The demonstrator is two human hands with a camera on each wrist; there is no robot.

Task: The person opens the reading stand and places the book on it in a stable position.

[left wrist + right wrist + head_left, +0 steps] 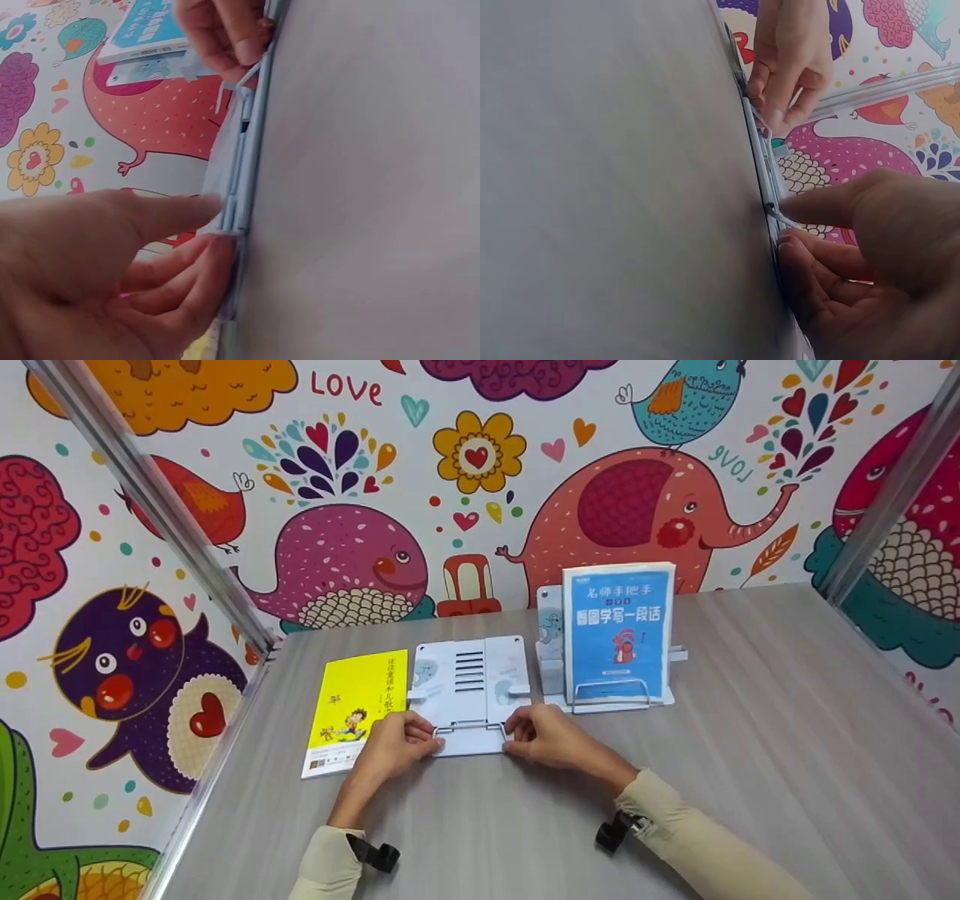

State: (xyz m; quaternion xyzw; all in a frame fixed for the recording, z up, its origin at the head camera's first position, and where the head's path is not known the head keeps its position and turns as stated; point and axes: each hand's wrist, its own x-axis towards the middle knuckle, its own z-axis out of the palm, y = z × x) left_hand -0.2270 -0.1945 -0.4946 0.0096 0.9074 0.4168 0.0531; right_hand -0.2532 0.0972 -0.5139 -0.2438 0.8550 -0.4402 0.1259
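A white folding book stand (470, 709) with slots and pale animal prints lies nearly flat on the table. Across its front runs a metal wire holder (470, 724). My left hand (397, 742) grips the stand's front left side, thumb and fingers at the wire's left end. On the opposite side my right hand (551, 735) pinches the wire's right end. The right wrist view shows that hand (870, 262) with thumb and index finger close around the wire. Seen edge-on in the left wrist view, the stand (247, 157) sits low against the table.
Left of the stand lies a yellow book (360, 682), partly behind my left hand. To the right, a blue book (619, 622) stands upright on a second white stand (551, 649). A cartoon-printed wall (480, 525) rises behind the grey wood-grain table (480, 825).
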